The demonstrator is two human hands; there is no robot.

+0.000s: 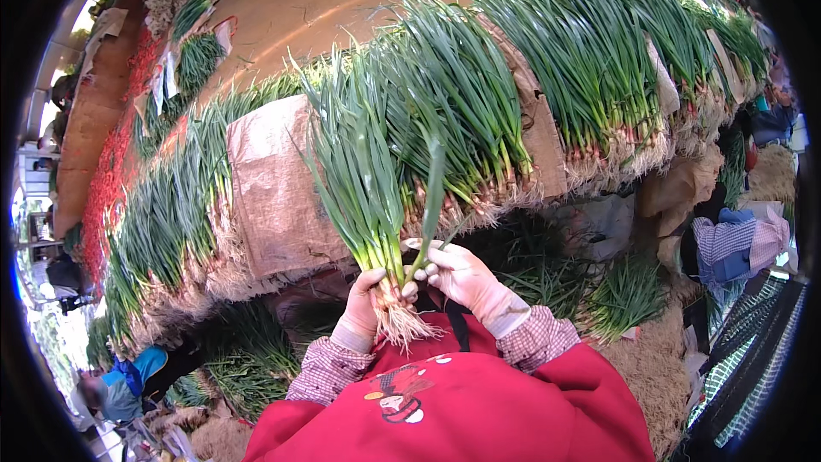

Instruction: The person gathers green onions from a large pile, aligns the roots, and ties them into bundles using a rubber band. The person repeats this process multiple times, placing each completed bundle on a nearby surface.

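Observation:
My left hand (362, 309), in a thin pale glove, grips a bunch of scallions (375, 231) just above their reddish bulbs. The white roots (401, 324) hang down over my red apron (449, 410), and the green leaves point away from me. On the bunch's right side, my right hand (463, 274), also gloved, pinches a single green leaf (431, 199) between thumb and fingers. This leaf bends out apart from the others. Behind the held bunch lies a thick row of more scallions (462, 115), roots towards me.
Burlap pieces (276, 186) separate scallion heaps along the brown table (308, 19). More scallions (625, 295) and heaped roots (641, 359) lie on the ground. A person (737, 244) is at the right, another (128, 385) at the lower left. Red material (109, 199) borders the table's left.

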